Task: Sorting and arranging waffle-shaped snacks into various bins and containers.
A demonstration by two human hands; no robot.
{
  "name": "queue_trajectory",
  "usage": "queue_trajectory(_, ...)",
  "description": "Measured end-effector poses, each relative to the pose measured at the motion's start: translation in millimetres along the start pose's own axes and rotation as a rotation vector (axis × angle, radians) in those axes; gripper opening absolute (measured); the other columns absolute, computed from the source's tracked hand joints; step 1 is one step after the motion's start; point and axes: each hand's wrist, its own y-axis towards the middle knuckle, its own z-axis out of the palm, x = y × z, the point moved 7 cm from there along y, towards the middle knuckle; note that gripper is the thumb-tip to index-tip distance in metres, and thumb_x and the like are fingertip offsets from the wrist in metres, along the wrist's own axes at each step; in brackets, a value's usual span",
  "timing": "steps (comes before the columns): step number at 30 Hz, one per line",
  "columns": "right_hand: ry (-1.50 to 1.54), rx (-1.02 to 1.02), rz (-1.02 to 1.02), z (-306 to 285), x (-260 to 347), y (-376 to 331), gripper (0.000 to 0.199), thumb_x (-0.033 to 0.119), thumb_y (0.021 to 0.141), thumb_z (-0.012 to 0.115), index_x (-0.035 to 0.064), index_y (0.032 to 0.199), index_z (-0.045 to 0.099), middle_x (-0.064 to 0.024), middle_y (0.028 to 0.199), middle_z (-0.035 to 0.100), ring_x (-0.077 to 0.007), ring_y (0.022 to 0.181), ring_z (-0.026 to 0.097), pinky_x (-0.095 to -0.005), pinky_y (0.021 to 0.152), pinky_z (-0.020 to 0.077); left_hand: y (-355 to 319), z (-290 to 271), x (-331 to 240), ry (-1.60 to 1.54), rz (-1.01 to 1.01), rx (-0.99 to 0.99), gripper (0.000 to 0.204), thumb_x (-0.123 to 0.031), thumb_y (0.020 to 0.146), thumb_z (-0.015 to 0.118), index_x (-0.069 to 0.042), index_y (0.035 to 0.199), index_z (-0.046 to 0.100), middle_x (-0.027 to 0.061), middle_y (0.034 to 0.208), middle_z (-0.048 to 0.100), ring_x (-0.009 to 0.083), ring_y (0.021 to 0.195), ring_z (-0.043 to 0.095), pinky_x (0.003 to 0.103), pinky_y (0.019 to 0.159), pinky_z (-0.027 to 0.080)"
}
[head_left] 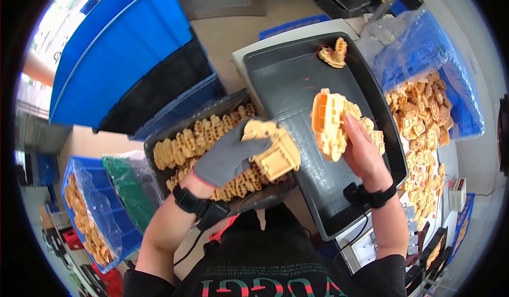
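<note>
My left hand (222,158), in a grey glove, is closed on a tan molded plastic part (278,158) with a square recessed face. It is above a dark bin (154,178) packed with rows of similar parts (185,144). My bare right hand (366,154) grips another tan plastic part (326,119) over a black tray (278,87). More tan pieces show just behind the right hand; whether it holds any of them too, I cannot tell. One tan part (335,54) lies at the tray's far end.
Large blue bins (122,48) stand at the far left. A blue crate (98,171) with tan parts and plastic sheeting is at the lower left. On the right, a plastic-lined blue crate (469,98) spills a pile of tan parts (424,162) across the worktop.
</note>
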Motion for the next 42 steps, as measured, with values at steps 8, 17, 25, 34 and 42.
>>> queue_trajectory(8, 0.256, 0.191, 0.463, 156, -104, -66, 0.050, 0.039, 0.103, 0.034, 0.0021, 0.136, 0.042, -0.0112, 0.109, 0.059, -0.0156, 0.084, 0.058, -0.0291, 0.072, 0.0488, -148, -67, 38, -0.334, 0.197, -0.046, 0.076, -0.030, 0.082, 0.074, -0.003, 0.141, 0.036, 0.0054, 0.118, 0.055, 0.0191, 0.109, 0.057, 0.037, 0.096, 0.048)
queue_trajectory(17, 0.219, 0.453, 0.529, 245, -160, -101, 0.036, 0.032, 0.105, 0.034, 0.0104, 0.132, 0.042, -0.0062, 0.109, 0.060, -0.0152, 0.084, 0.059, -0.0308, 0.074, 0.0495, -223, -103, 63, -0.712, 0.453, 0.139, 0.058, -0.034, 0.094, 0.060, -0.009, 0.141, 0.037, -0.0005, 0.116, 0.057, 0.0120, 0.104, 0.059, 0.031, 0.090, 0.050)
queue_trajectory(25, -0.192, 0.268, 0.233, 252, -196, -99, 0.026, 0.023, 0.103, 0.038, 0.0063, 0.122, 0.044, -0.0056, 0.113, 0.055, -0.0136, 0.101, 0.056, -0.0290, 0.084, 0.0473, -236, -124, 88, -0.726, 0.528, -0.041, 0.048, -0.041, 0.094, 0.056, -0.012, 0.130, 0.045, 0.0095, 0.139, 0.047, 0.0230, 0.125, 0.049, 0.039, 0.103, 0.045)
queue_trajectory(34, -1.237, 0.183, -0.377, 187, -102, -60, 0.015, 0.019, 0.090, 0.057, 0.0057, 0.095, 0.063, -0.0153, 0.087, 0.066, -0.0352, 0.079, 0.065, -0.0413, 0.068, 0.0520, -203, -110, 132, -0.981, 0.346, 0.185, 0.053, -0.053, 0.093, 0.050, -0.016, 0.131, 0.045, 0.0099, 0.142, 0.044, 0.0309, 0.125, 0.049, 0.051, 0.101, 0.043)
queue_trajectory(42, -1.828, -0.462, -0.092, -130, -28, 67, 0.076, 0.025, 0.068, 0.080, 0.0172, 0.133, 0.042, -0.0111, 0.132, 0.050, -0.0358, 0.120, 0.049, -0.0510, 0.096, 0.0419, -172, -89, 128, -0.897, 0.288, -0.006, 0.052, -0.047, 0.090, 0.060, -0.012, 0.126, 0.047, 0.0145, 0.143, 0.042, 0.0370, 0.132, 0.040, 0.052, 0.111, 0.033)
